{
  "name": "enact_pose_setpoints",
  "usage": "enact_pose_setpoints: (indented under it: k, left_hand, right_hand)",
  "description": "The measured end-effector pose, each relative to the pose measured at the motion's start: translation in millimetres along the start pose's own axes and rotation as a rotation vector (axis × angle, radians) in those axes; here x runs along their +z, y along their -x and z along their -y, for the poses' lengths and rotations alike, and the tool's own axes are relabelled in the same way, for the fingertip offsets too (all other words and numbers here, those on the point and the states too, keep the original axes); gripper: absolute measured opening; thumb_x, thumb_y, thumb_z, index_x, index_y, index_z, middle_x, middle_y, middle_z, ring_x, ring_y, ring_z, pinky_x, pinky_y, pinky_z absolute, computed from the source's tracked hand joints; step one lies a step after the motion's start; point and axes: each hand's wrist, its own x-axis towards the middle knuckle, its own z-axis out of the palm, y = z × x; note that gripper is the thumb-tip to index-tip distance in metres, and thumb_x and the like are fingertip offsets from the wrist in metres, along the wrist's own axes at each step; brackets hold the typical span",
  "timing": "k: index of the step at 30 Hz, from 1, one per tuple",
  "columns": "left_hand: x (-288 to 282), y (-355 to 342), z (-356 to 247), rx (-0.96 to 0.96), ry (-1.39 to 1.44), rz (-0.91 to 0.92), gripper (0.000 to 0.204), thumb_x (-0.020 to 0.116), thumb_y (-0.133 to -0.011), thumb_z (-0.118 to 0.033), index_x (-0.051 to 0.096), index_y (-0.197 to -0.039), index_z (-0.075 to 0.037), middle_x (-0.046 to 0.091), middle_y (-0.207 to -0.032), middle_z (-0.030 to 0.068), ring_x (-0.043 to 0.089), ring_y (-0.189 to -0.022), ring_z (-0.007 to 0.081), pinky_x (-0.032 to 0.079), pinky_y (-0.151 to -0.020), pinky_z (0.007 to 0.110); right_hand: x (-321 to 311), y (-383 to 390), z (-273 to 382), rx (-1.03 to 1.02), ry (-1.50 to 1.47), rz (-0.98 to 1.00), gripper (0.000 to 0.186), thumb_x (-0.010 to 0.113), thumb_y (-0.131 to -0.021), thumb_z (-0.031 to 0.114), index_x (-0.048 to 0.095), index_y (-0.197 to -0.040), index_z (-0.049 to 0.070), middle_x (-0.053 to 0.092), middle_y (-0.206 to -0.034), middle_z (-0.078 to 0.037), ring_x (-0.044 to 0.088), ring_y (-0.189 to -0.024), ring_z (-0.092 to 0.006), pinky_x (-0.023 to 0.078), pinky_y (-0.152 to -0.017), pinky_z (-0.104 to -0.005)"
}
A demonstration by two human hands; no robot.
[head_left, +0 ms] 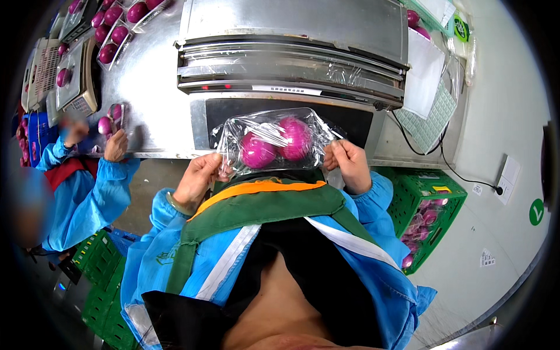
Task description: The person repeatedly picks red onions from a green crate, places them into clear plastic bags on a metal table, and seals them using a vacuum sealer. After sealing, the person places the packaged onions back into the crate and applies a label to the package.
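Note:
Between my hands is a clear tray of red onions [276, 142], with loose plastic film lying creased over the top. Two purple onions show through the film. My left hand [199, 178] pinches the film at the left end, thumb against fingers. At the other end my right hand [347, 160] grips the film near the corner, fingers closed. The pack sits over the front edge of a dark heating plate [353, 125] on the film wrapping machine [291, 64]. Whether it rests on the plate or hangs in my hands I cannot tell.
Left, a co-worker's hand [116, 146] holds a small onion tray [115, 119]. More trayed onions [118, 36] and a scale [76, 79] stand beyond. Right are a green crate of onions [429, 219], a hanging black cable [455, 169] and a white wall [501, 116].

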Motion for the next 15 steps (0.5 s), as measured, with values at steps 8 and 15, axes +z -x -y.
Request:
enact_pose_setpoints:
  k: [8, 15]
  left_hand:
    - [-6, 9, 36, 0.135, -0.006, -0.396, 0.034, 0.047, -0.101, -0.03, 0.053, -0.075, -0.008, 0.041, -0.061, -0.0044, 0.033, -0.05, 0.0041, 0.028, -0.045, 0.019]
    - [-2, -73, 78, 0.033, -0.231, 0.255, 0.03, 0.062, -0.089, -0.01, 0.06, -0.117, 0.001, 0.067, -0.103, 0.0096, 0.065, -0.091, 0.0161, 0.053, -0.079, 0.025]
  right_hand:
    - [-13, 21, -34, -0.047, -0.016, -0.31, 0.031, 0.052, -0.098, 0.023, 0.06, -0.078, 0.001, 0.044, -0.055, 0.005, 0.037, -0.047, -0.003, 0.028, -0.042, -0.0218]
    - [38, -22, -162, 0.055, -0.16, 0.132, 0.022, 0.051, -0.098, 0.022, 0.06, -0.088, 0.005, 0.054, -0.071, 0.001, 0.051, -0.063, -0.0075, 0.043, -0.056, -0.024]
